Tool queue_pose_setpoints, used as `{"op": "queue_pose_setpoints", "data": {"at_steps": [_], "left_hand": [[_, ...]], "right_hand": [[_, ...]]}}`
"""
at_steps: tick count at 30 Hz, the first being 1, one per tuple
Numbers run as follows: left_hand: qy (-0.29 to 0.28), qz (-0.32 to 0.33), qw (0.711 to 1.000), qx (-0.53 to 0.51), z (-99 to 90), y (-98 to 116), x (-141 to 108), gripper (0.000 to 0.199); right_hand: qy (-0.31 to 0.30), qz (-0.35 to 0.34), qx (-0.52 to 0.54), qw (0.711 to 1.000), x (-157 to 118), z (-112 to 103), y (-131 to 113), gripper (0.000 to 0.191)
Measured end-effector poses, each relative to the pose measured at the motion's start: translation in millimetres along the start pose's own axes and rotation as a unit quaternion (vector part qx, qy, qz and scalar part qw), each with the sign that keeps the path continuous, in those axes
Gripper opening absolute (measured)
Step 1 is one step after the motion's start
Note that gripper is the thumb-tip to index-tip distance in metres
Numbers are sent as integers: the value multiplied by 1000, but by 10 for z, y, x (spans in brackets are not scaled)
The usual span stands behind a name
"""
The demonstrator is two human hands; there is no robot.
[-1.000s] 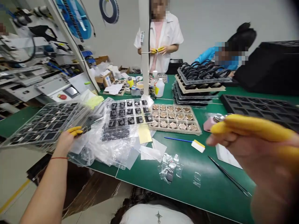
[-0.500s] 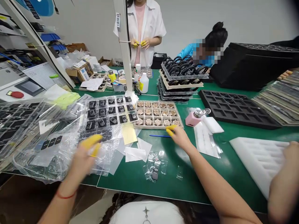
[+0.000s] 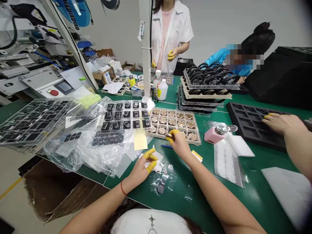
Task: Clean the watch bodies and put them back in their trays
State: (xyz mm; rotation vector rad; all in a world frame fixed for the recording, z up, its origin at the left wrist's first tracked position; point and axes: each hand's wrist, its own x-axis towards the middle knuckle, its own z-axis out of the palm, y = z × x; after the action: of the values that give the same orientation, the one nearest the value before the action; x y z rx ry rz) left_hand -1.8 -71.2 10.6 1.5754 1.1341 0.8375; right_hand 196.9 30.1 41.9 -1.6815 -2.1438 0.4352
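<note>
My right hand (image 3: 179, 143), with yellow finger cots, pinches a small gold-and-dark watch part (image 3: 170, 136) at the front edge of a tray of gold watch parts (image 3: 198, 140). Left of it, my left hand (image 3: 143, 166) hovers over white paper slips (image 3: 158, 166), its yellow-covered fingers apart and nothing seen between them. A grey oblong piece (image 3: 162, 184) lies on clear film just beyond my left hand. The blue stick (image 3: 166, 146) on the mat is partly hidden by my right hand.
A tray of black watch cases (image 3: 123, 129) stands at left behind crumpled plastic bags (image 3: 97, 159). A pink pump bottle (image 3: 213, 135) sits at right. Another person's hand (image 3: 280, 123) rests at the black foam tray (image 3: 255, 135). Stacked strap trays (image 3: 207, 92) and a post (image 3: 146, 58) stand behind.
My left hand has moved right, from the plastic bags to the paper slips. My right hand now holds a watch part at the gold tray. Another person's hand has moved to the black foam tray.
</note>
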Motion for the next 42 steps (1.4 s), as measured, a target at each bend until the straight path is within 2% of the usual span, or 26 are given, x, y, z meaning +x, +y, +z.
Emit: {"op": "queue_pose_setpoints", "data": {"at_steps": [2,3,5,6,8,10,13,15,17,21,23,25,28,30,32,34,37,38,42], "left_hand": [[-32,-53,986,-152,27,64,-2,61],[-60,-64,975,-202,42,85,-9,65],[-88,-64,966,-235,63,111,-43,64],[-87,-60,969,-222,67,118,-70,63],[-86,-53,982,-158,65,129,-132,68],[-93,-42,992,-81,61,145,-188,75],[-90,-25,995,-39,72,168,-237,72],[-73,-29,994,-70,82,164,-260,63],[-57,-54,992,-95,74,138,-296,56],[-34,-118,988,-89,-19,42,-408,54],[-26,-125,988,-89,-78,-6,-460,55],[-14,-123,988,-91,-119,-45,-494,58],[15,-112,988,-103,-138,-75,-513,56],[28,-110,986,-121,-134,-68,-513,51],[27,-116,983,-142,-128,-39,-509,47],[16,-115,981,-153,-123,9,-499,47],[-5,-86,990,-113,-102,81,-470,42],[-9,-80,991,-107,-89,96,-456,40],[0,-99,982,-163,-13,90,-412,44]], "right_hand": [[-35,-87,47,994,-365,24,-205,11],[-64,-169,99,979,-529,44,-280,15],[-87,-220,177,955,-765,79,-356,24],[-90,-217,221,947,-831,89,-361,25],[-94,-169,292,937,-881,87,-340,21],[-103,-133,317,933,-886,71,-334,16],[-75,-155,252,952,-933,75,-397,14],[-43,-205,211,955,-977,106,-421,13],[-36,-212,188,958,-971,146,-361,12],[-16,-73,63,995,-771,215,-60,10],[7,-45,14,999,-667,271,24,16],[10,-58,4,998,-616,360,-1,21],[-44,-115,22,992,-623,492,-161,17],[-71,-132,33,988,-662,505,-270,8],[-61,-138,54,987,-726,444,-364,6],[-46,-197,108,973,-808,356,-454,5],[-31,-316,178,931,-924,299,-564,10],[-21,-326,181,928,-952,307,-584,13],[26,-284,163,944,-1030,387,-584,18]]}}
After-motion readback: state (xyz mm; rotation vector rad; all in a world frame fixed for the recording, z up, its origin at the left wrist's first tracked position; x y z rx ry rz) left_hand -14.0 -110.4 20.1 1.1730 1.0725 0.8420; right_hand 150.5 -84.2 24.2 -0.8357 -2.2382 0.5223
